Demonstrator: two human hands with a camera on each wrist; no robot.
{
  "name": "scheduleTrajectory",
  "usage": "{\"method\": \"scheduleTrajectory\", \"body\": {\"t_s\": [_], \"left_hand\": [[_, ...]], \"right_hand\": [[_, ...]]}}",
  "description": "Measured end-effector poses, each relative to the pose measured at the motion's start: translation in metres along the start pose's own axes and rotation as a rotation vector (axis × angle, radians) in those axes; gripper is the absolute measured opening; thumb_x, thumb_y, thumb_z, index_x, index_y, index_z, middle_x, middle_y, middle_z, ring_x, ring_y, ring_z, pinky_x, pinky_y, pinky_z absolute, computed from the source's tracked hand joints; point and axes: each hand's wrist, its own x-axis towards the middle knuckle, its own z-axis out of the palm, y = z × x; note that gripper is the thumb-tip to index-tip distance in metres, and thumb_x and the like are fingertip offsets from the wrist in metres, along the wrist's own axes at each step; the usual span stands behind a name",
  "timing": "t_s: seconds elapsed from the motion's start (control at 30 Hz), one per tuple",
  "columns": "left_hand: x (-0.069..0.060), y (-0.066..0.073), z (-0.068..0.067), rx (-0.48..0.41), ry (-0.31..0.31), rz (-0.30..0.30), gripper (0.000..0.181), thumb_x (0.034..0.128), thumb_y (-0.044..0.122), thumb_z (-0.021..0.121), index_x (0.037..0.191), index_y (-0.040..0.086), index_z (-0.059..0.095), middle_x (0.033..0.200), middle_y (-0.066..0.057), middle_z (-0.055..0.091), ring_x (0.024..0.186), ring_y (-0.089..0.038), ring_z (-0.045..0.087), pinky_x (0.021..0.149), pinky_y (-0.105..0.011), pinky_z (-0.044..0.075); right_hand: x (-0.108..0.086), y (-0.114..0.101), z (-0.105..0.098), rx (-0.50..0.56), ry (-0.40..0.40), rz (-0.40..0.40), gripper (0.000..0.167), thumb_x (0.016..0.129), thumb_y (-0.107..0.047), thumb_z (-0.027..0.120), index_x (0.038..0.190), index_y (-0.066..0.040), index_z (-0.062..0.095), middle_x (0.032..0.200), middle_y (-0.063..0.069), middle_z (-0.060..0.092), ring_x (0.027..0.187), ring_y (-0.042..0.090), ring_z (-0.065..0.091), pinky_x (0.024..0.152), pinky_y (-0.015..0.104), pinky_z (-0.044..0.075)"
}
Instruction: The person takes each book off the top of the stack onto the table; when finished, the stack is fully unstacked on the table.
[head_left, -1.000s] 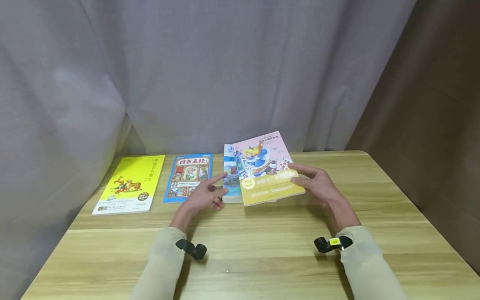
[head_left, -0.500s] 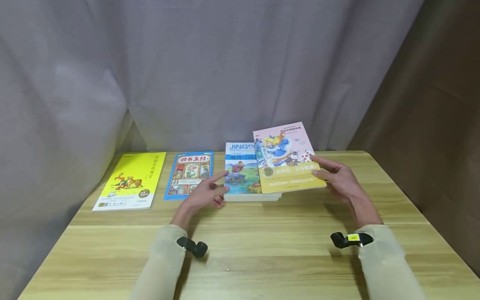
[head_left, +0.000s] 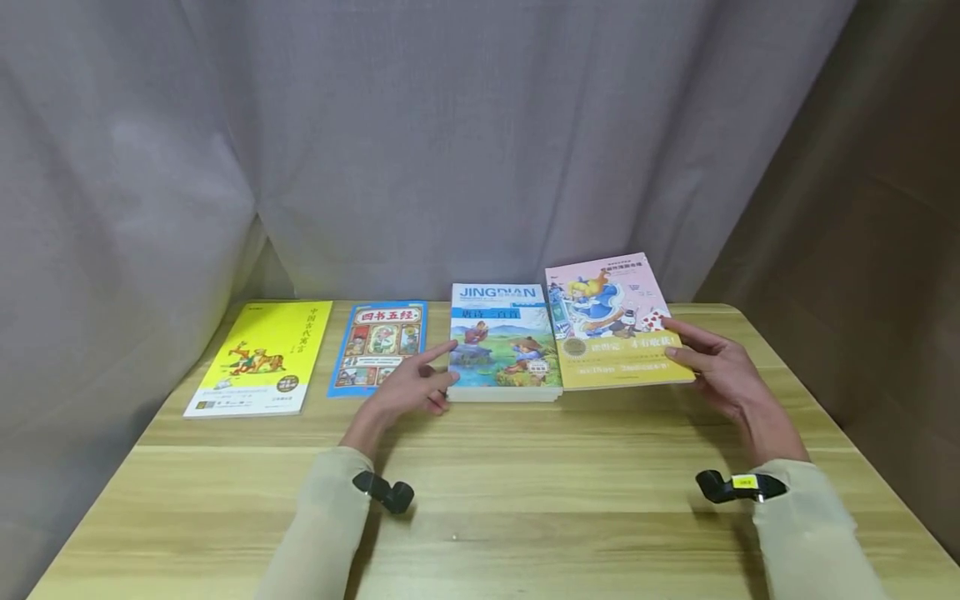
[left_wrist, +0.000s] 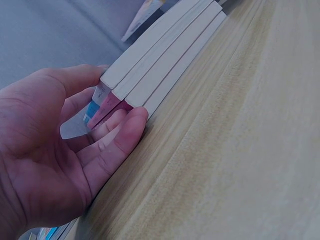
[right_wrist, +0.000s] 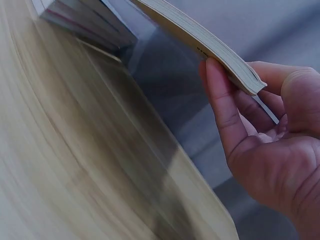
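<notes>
Head view, right of centre: the right hand [head_left: 723, 367] pinches the Alice-style pink-and-yellow paperback [head_left: 611, 321] by its lower right edge, above the table [head_left: 525, 467]. At centre, the left hand [head_left: 408, 387], thumb and index spread, touches the left side of the book stack [head_left: 506, 342]. The paperback looks light, flexible and slick-covered; best gripped through its full thickness.

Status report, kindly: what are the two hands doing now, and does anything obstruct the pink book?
Right hand pinching pink book above table. Left hand touching left side of book stack. Nothing seen blocking pink book.
</notes>
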Motion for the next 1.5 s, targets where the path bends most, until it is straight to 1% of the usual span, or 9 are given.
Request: {"method": "scheduleTrajectory", "body": {"t_s": [0.1, 0.33, 0.53, 0.73, 0.83, 0.93, 1.03, 1.27, 1.5], "left_hand": [[0.001, 0.000, 0.000, 0.002, 0.001, -0.002, 0.067, 0.1035, 0.024, 0.069, 0.164, 0.030, 0.040, 0.121, -0.021, 0.069, 0.077, -0.020, 0.069, 0.077, -0.036, 0.067], [0.001, 0.000, 0.000, 0.003, 0.004, 0.001, 0.067, 0.1035, 0.025, 0.069, 0.164, 0.029, 0.040, 0.118, -0.020, 0.069, 0.076, -0.020, 0.069, 0.076, -0.036, 0.067], [0.001, -0.001, -0.001, -0.002, 0.000, -0.002, 0.068, 0.1031, 0.026, 0.069, 0.164, 0.029, 0.040, 0.118, -0.020, 0.069, 0.077, -0.021, 0.069, 0.076, -0.036, 0.067], [0.002, -0.002, 0.000, -0.013, 0.005, -0.015, 0.069, 0.1020, 0.026, 0.071, 0.164, 0.030, 0.041, 0.118, -0.020, 0.069, 0.078, -0.022, 0.070, 0.076, -0.036, 0.067], [0.002, -0.002, 0.000, -0.013, 0.007, -0.014, 0.069, 0.1019, 0.026, 0.071, 0.164, 0.030, 0.041, 0.117, -0.020, 0.069, 0.078, -0.022, 0.069, 0.076, -0.036, 0.067], [0.002, -0.002, 0.000, -0.006, 0.010, -0.009, 0.068, 0.1020, 0.026, 0.071, 0.163, 0.030, 0.041, 0.116, -0.019, 0.069, 0.078, -0.022, 0.069, 0.076, -0.036, 0.067], [0.002, -0.002, -0.001, -0.003, 0.011, -0.007, 0.068, 0.1021, 0.026, 0.071, 0.163, 0.030, 0.041, 0.116, -0.019, 0.069, 0.078, -0.022, 0.069, 0.076, -0.036, 0.067], [0.001, -0.001, -0.001, -0.017, 0.011, -0.012, 0.069, 0.1022, 0.026, 0.071, 0.164, 0.029, 0.041, 0.117, -0.020, 0.069, 0.077, -0.022, 0.069, 0.076, -0.036, 0.067], [0.000, 0.002, -0.001, -0.020, 0.005, -0.012, 0.069, 0.1021, 0.026, 0.071, 0.164, 0.029, 0.041, 0.115, -0.019, 0.070, 0.077, -0.022, 0.069, 0.076, -0.036, 0.067]], "right_hand": [[-0.001, 0.002, -0.010, 0.025, 0.002, 0.021, 0.051, 0.096, -0.008, 0.077, 0.140, -0.033, 0.070, 0.110, -0.023, 0.073, 0.080, 0.001, 0.069, 0.046, 0.020, 0.035], [0.005, 0.014, -0.025, -0.015, 0.009, 0.056, 0.050, 0.096, -0.013, 0.079, 0.139, -0.036, 0.070, 0.108, -0.027, 0.071, 0.080, 0.001, 0.068, 0.048, 0.021, 0.036], [0.011, 0.031, -0.027, -0.028, -0.019, 0.061, 0.045, 0.097, -0.012, 0.078, 0.134, -0.036, 0.074, 0.108, -0.029, 0.071, 0.076, 0.000, 0.065, 0.047, 0.019, 0.040], [0.015, 0.043, -0.023, -0.010, -0.022, 0.116, 0.048, 0.097, -0.011, 0.078, 0.139, -0.033, 0.071, 0.108, -0.028, 0.071, 0.083, 0.002, 0.071, 0.053, 0.018, 0.051], [0.017, 0.045, -0.019, -0.120, 0.002, 0.143, 0.056, 0.099, -0.016, 0.076, 0.151, -0.030, 0.060, 0.125, -0.019, 0.067, 0.084, 0.000, 0.070, 0.054, 0.019, 0.050], [0.020, 0.046, -0.015, -0.273, 0.028, 0.151, 0.064, 0.102, -0.022, 0.072, 0.161, -0.021, 0.046, 0.151, 0.003, 0.054, 0.083, -0.002, 0.066, 0.056, 0.019, 0.050], [0.023, 0.046, -0.012, -0.392, 0.038, 0.151, 0.067, 0.105, -0.025, 0.068, 0.164, -0.014, 0.038, 0.164, 0.020, 0.038, 0.083, -0.003, 0.063, 0.058, 0.020, 0.050], [0.026, 0.044, -0.010, -0.523, 0.071, 0.148, 0.065, 0.104, -0.024, 0.068, 0.162, -0.013, 0.040, 0.161, 0.023, 0.041, 0.078, 0.000, 0.058, 0.057, 0.022, 0.047], [0.024, 0.042, -0.010, -0.550, 0.084, 0.151, 0.065, 0.103, -0.025, 0.069, 0.161, -0.012, 0.043, 0.162, 0.025, 0.041, 0.077, 0.000, 0.058, 0.056, 0.023, 0.048]]}}
